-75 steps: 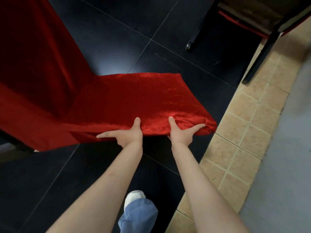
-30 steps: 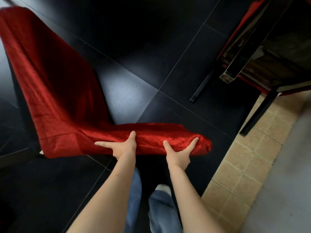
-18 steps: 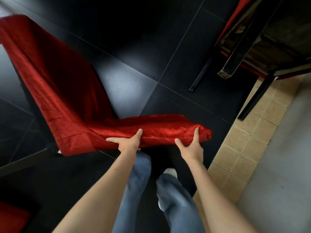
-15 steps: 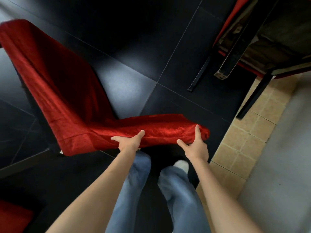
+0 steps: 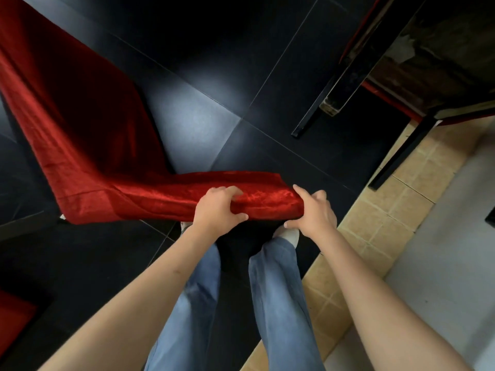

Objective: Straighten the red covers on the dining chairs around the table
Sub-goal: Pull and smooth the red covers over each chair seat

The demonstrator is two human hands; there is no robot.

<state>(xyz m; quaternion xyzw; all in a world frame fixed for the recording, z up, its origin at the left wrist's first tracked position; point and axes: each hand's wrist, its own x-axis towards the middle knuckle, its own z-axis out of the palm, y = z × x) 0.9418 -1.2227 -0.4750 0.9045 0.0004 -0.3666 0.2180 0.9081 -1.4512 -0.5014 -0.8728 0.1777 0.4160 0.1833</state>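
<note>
A chair in a shiny red cover (image 5: pixel 88 145) stands on the dark floor in front of me, its tall back at the left and its seat running right. My left hand (image 5: pixel 218 210) grips the near edge of the seat, fingers curled over the top and thumb below. My right hand (image 5: pixel 312 210) holds the seat's right front corner, with the index finger along the top and the other fingers wrapped round the corner.
Black chair legs (image 5: pixel 310 121) and a dark table or chair frame (image 5: pixel 401 62) stand at the upper right. Tan tiles (image 5: pixel 388 215) and a grey strip (image 5: pixel 455 263) lie to the right. Another red cover (image 5: pixel 13 314) shows at the lower left. My jeans-clad legs stand below the seat.
Both hands have shifted right along the seat edge. The left hand now curls its fingers over the top, and the right hand has moved round the front corner.
</note>
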